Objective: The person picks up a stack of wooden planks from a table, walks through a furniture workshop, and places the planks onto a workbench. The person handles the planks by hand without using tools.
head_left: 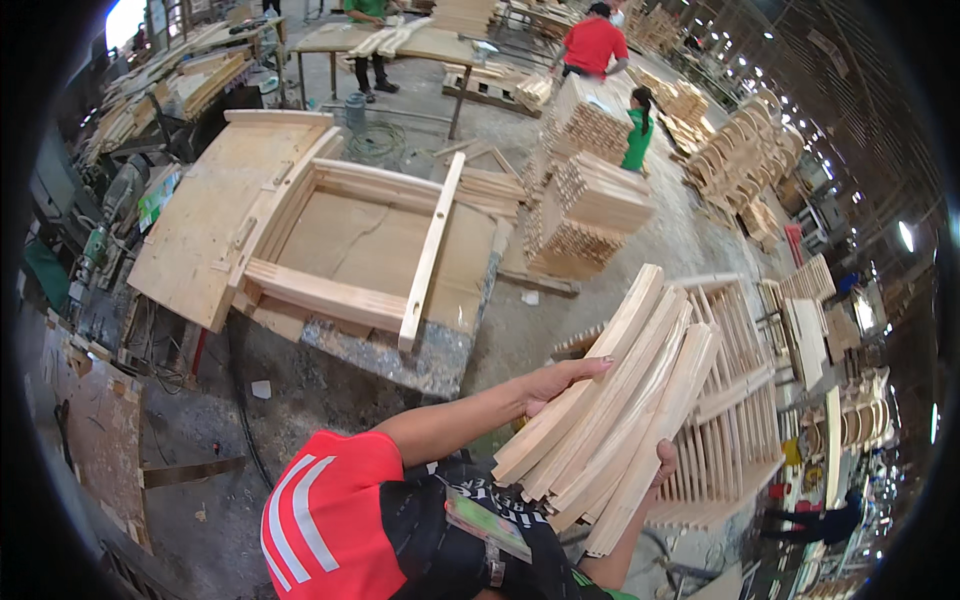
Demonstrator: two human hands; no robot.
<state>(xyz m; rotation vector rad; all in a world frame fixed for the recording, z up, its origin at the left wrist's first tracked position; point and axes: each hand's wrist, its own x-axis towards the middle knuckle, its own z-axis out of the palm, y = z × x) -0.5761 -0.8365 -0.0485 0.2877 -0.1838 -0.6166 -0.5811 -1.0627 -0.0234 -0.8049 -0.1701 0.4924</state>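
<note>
A bundle of several pale wooden slats (612,412) is held slantwise in front of my body. My left hand (562,383) grips the bundle's left side, its thumb lying over the outer slat. On the opposite side my right hand (662,462) is closed around the edge, with most of its fingers hidden beneath the wood. At the left, a worktable (385,362) bears a rectangular wooden frame (330,290), with a long drilled rail (432,255) along its right side.
A stack of slatted wooden frames (735,420) stands just right of the bundle. Beyond the worktable rise tall piles of cut wood (590,215). Co-workers, one in a red shirt (595,45) and one in green (638,137), are farther back. A dark hose (245,420) crosses the floor.
</note>
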